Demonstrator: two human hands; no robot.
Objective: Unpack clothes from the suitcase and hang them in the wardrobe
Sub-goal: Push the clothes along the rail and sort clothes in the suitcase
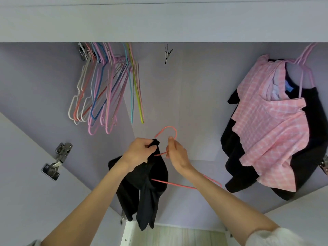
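I look into an open lilac wardrobe (186, 96). My left hand (140, 151) grips a bunched edge of a black garment (150, 189), which hangs down below it. My right hand (176, 153) pinches the neck of a pink wire hanger (166, 129); the hook points up between my hands and the bottom bar runs right under my forearm. One side of the hanger sits inside the black garment. The suitcase is out of view.
Several empty coloured hangers (106, 89) hang at the upper left. A metal clip (167, 54) hangs at top centre. A pink checked shirt (269, 125) and dark clothes (236, 153) hang at the right. Door hinges (58, 160) sit on the open left door.
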